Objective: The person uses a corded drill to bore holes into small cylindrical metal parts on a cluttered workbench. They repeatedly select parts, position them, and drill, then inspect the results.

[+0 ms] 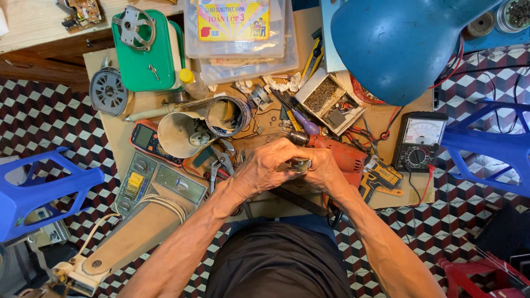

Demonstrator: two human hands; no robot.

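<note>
Both hands, left hand [269,165] and right hand [323,171], clench a small metal part [300,164] mid-frame, red drill [337,154] right behind, pliers [221,163] just left, blue lamp [397,44] upper right.

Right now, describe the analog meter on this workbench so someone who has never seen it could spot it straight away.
Start at the big blue dome-shaped lamp shade over the far right of the brown workbench. Just below it, at the bench's right edge, lies the black analog multimeter. Unlike the orange-edged digital meter on the left, it has a white needle-scale window above a round dial.
</note>
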